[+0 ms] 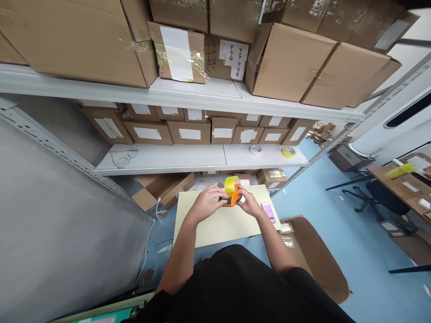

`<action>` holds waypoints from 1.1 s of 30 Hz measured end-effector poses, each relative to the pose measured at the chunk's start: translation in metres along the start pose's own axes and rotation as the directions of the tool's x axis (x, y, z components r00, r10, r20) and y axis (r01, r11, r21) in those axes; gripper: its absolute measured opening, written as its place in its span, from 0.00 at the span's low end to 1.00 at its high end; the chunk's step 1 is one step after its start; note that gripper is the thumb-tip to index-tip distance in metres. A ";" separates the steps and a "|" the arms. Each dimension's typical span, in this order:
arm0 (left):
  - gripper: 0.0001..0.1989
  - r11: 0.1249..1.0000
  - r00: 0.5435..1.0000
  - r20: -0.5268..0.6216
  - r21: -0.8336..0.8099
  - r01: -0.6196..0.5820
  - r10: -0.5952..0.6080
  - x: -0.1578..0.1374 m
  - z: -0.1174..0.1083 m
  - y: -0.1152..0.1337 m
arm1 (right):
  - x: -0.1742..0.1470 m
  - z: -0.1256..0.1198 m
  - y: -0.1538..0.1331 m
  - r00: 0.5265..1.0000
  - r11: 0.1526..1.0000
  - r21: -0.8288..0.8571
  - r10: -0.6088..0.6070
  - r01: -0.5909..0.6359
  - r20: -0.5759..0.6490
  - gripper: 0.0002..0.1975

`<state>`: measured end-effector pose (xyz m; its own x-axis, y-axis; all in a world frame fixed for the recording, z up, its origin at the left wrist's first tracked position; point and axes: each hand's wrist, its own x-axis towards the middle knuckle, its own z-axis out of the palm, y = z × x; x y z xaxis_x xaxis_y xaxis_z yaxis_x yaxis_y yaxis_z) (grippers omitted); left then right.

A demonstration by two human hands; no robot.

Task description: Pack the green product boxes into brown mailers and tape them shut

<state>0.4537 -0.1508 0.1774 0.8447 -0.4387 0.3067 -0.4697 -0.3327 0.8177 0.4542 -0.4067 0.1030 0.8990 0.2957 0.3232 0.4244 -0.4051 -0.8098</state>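
Steadily now | your left hand [205, 205] and right hand [250, 205] both grasp the orange tape dispenser [235, 196] | keep its yellow roll [230, 185] unpinched

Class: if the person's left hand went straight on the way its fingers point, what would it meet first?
The orange tape dispenser, which the left hand seems to touch. Beyond it, roughly in line, the right hand probably comes next, though depth is hard to judge from one view.
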 end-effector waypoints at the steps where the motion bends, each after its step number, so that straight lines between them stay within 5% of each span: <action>1: 0.12 1.000 1.000 -0.014 -0.002 0.000 0.000 -0.001 0.000 -0.001 | -0.001 0.001 -0.001 1.000 1.000 -0.022 -0.008 0.008 0.000 0.08; 11: 0.10 0.999 0.983 -0.182 0.039 -0.017 0.024 -0.016 0.002 -0.001 | -0.014 0.035 -0.003 0.997 0.988 -0.152 -0.044 0.034 -0.061 0.32; 20: 0.08 0.999 0.922 -0.387 0.025 -0.029 0.037 -0.030 0.015 -0.014 | -0.011 0.036 -0.012 0.999 0.999 -0.040 0.035 -0.035 -0.016 0.26; 33: 0.09 0.998 0.965 -0.258 0.051 -0.040 0.052 0.010 0.034 0.000 | -0.017 0.017 0.012 0.987 0.969 0.222 0.134 -0.110 -0.094 0.24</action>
<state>0.4536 -0.1834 0.1637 0.8567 -0.2249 0.4642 -0.5158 -0.3570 0.7788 0.4422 -0.4015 0.0798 0.9538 0.1564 0.2564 0.2879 -0.2326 -0.9290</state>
